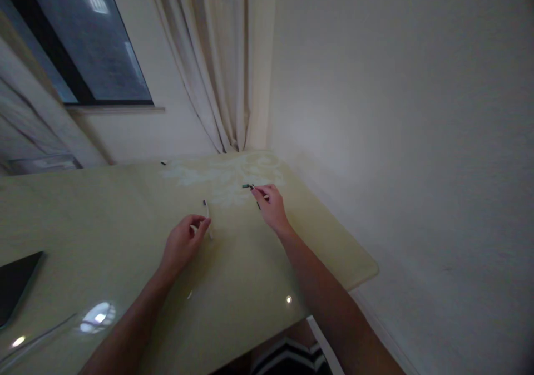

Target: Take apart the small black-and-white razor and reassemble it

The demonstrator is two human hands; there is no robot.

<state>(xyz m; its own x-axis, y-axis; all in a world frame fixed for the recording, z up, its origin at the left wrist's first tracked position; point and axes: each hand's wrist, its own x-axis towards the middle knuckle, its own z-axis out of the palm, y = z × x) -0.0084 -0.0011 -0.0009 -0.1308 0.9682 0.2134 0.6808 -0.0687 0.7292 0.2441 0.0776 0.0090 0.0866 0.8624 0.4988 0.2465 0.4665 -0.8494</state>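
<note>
My left hand [186, 240] is above the table, thumb and fingers pinched on a thin, slightly curved white piece with a dark tip [207, 208]. It looks like a short cable or a stick; I cannot tell which. A further bit of white shows between the fingers. Farther forward and to the right, my right hand [270, 203] pinches a small dark piece [246, 186] that points left from the fingertips. Another dark end pokes out below those fingers, and the rest is hidden in the hand. The two hands are apart.
Both hands are over a glossy pale yellow table [233, 302]. A small black piece [163, 163] lies near its back edge. At the left are a dark flat device [19, 283] and a thin cable [39, 337]. A wall [396, 141] borders the right side; a curtain [217, 58] hangs behind.
</note>
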